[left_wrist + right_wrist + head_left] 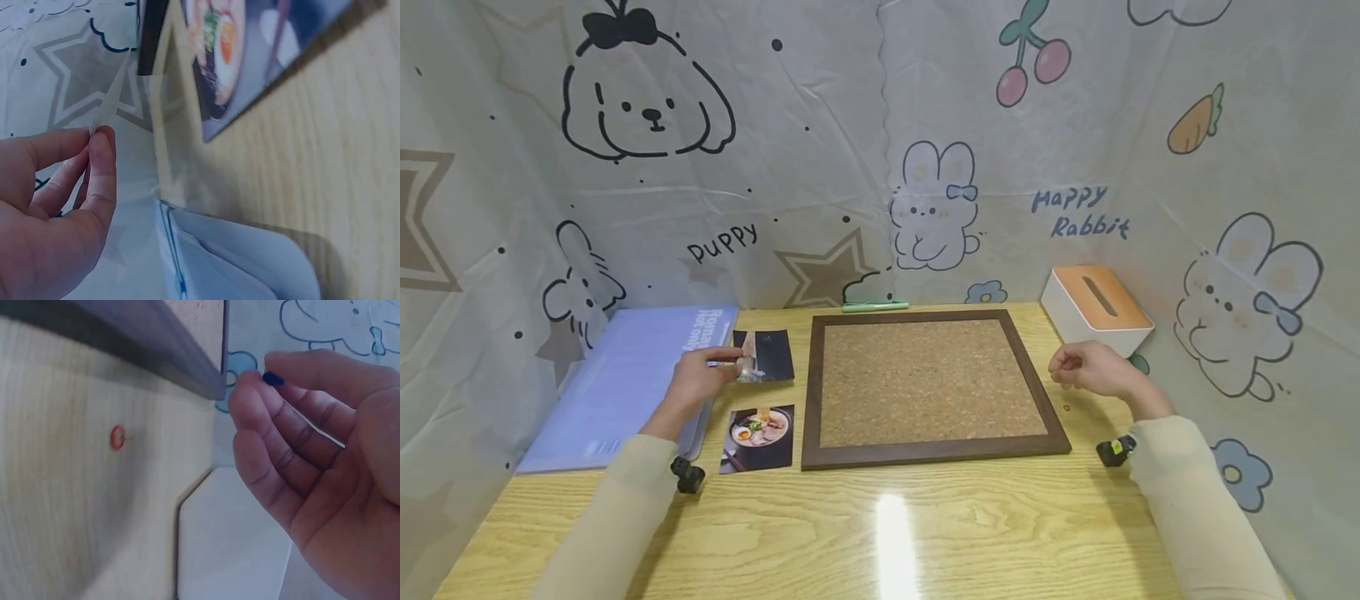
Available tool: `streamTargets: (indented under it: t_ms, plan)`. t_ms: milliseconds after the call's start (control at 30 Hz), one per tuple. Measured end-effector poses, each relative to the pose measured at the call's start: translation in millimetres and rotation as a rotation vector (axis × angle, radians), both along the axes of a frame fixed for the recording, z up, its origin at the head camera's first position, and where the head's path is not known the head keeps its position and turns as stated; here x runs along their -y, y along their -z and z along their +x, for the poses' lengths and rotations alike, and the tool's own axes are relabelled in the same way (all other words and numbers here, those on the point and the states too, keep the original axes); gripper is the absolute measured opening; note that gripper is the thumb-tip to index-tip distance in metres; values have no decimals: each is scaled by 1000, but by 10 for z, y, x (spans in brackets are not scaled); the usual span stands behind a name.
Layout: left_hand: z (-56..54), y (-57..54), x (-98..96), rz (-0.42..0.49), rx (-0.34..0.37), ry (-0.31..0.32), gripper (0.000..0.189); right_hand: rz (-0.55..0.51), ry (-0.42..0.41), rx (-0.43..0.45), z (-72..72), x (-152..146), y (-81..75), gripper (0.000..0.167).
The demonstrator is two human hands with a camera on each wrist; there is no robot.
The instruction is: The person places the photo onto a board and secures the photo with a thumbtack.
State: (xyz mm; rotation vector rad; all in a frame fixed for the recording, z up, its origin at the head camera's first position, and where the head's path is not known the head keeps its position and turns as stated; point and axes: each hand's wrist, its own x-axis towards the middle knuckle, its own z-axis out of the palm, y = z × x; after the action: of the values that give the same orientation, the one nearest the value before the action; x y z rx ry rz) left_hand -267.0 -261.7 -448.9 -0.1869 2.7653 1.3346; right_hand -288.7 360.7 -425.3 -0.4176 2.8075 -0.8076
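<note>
Between thumb and fingertips, my left hand (695, 379) pinches a thin piece of clear plastic (111, 100), seen nearly edge-on in the left wrist view. Beneath those fingertips in the head view lies a dark photo (775, 354), and nearer the front is a ramen photo (758, 437). Over to the right, my right hand (1093, 368) is raised beside the corkboard (925, 383). Its thumb and index finger pinch a small blue push pin (273, 379), mostly hidden by the fingers. A red push pin (118, 437) lies on the table below this hand.
The brown-framed corkboard lies flat mid-table. A blue-lilac folder (632, 383) is at the left, a green pen (876, 307) behind the board. At the back right stands a white tissue box (1097, 310) with an orange lid. A printed curtain (820, 167) encloses the table.
</note>
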Motion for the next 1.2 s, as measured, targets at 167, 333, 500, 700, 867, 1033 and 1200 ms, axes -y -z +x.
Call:
streamTargets:
  t_ms: [167, 333, 500, 700, 867, 1033, 1200]
  plan:
    - [34, -40, -24, 56, -6, 50, 42, -40, -15, 15, -4, 112, -87, 11]
    - [95, -78, -113, 78, -24, 122, 44, -124, -19, 23, -13, 261, -149, 16]
    - [156, -98, -257, 109, -23, 181, 45, -198, -28, 49, -45, 421, -178, 21]
    - [215, -105, -449, 129, 0, 207, 43, -238, -40, 65, -79, 655, -204, 17]
    - [277, -67, -603, 173, 27, 200, 43, -262, -98, 72, -91, 873, -229, 17]
    - [343, -19, -753, 304, 120, 208, 42, -260, -137, 77, -80, 1083, -261, 17]
    - [366, 57, -929, 323, 136, 205, 40, -241, -163, 60, -91, 1229, -248, 14]
